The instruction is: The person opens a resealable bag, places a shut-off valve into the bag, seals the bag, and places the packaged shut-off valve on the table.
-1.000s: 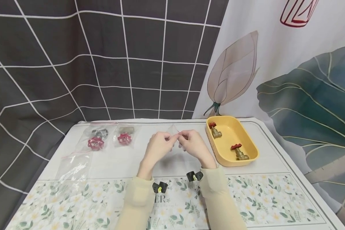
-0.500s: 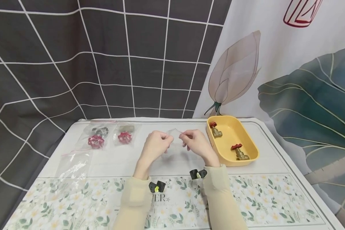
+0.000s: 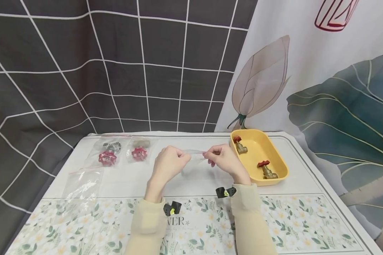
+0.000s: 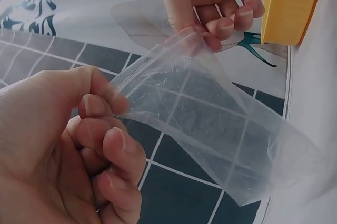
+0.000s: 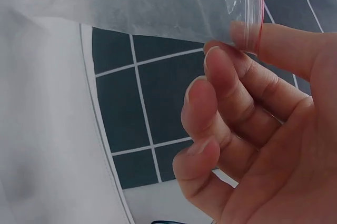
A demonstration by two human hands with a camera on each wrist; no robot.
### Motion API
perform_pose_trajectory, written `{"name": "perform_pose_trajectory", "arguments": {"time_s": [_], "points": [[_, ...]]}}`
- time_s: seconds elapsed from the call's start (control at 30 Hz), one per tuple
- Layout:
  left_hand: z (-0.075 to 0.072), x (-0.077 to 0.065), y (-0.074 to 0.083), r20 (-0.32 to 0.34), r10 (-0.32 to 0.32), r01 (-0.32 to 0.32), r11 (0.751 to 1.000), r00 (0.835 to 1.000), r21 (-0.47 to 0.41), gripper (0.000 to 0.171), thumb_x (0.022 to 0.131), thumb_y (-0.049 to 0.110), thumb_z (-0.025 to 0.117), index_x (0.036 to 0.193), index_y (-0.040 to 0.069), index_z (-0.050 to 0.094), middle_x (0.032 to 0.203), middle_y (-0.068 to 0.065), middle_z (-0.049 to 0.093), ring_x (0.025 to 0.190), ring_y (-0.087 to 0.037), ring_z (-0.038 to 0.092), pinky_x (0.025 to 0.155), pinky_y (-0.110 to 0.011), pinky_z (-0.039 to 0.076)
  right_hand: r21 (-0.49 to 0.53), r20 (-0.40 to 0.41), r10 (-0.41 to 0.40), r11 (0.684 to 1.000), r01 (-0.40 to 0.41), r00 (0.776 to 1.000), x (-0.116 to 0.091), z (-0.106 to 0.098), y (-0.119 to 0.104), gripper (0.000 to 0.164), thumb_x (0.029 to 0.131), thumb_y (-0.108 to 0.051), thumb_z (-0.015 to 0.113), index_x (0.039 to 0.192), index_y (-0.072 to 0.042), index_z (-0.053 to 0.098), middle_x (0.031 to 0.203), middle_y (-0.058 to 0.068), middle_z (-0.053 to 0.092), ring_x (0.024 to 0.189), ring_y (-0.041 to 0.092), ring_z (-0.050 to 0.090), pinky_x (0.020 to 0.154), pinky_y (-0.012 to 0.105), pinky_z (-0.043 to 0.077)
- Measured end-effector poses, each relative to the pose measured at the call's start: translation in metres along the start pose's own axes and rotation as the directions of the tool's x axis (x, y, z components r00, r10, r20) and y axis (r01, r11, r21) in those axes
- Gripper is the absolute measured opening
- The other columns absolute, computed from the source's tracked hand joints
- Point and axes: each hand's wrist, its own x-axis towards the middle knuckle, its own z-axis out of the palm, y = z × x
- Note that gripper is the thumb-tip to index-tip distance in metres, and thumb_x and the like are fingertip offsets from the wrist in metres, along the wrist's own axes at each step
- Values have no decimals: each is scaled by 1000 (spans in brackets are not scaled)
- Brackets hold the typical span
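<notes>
Between my two hands hangs a clear zip bag with a red line along its mouth, and nothing shows inside it. My left hand pinches one side of the mouth between thumb and forefinger. At the opposite end of the mouth, my right hand pinches the red-lined edge between thumb and forefinger, its other fingers loosely bent in the right wrist view. The clear film spreads away from the right fingertips there. Both hands are above the white part of the table, left of the yellow tray.
The yellow tray holds two brass valves with red handwheels. At the back left lie a bag with a red handwheel and dark part, and another bagged red handwheel. A flat clear zip bag lies nearer, over the floral tablecloth.
My hands have moved apart, the left going left and the right going right. The mouth of the zip bag is now stretched between them.
</notes>
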Motion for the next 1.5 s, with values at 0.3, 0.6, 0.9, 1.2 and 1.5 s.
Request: {"name": "perform_pose_trajectory", "arguments": {"time_s": [0.3,0.6,0.9,1.2,1.5], "points": [[-2,-3,2,-4,40,-40,999,999,-37,41,82,18,58,49,16,34,41,8,28,41,-11,25,40,-24,14,56,79,11,998,-16,997,-3,-3,-6,18,94,-15,65,88,0,73,69,10,65,62,24,61,59,29,47],[-19,-3,-4,183,183,-165,980,966,-110,44,98,37,58,59,17,51,53,4,45,49,-13,42,48,-29,35,66,99,-7,998,1,995,-4,1,-19,21,97,-11,62,79,-1,69,70,21,63,65,36,60,60,32,47],[-27,5,-24,-20,216,-216,964,976,-152,18,96,32,65,104,17,72,97,4,69,90,-15,62,80,-39,51,66,113,-36,997,29,993,-18,-3,-50,24,96,-6,60,74,-1,65,65,21,59,67,45,55,59,31,45],[-2,21,-52,101,218,-188,950,971,-250,31,97,31,62,122,14,69,129,-2,64,125,-20,54,107,-42,39,90,150,-57,995,44,987,-17,-4,-47,21,96,-4,60,77,1,67,68,26,59,66,43,53,58,26,42],[7,21,-59,167,163,-95,931,972,-352,23,94,28,67,106,10,76,108,-1,72,109,-19,64,101,-43,45,90,134,-46,995,34,990,-10,-3,-28,20,96,-10,62,79,-1,68,69,20,61,65,37,56,58,27,45]]}}
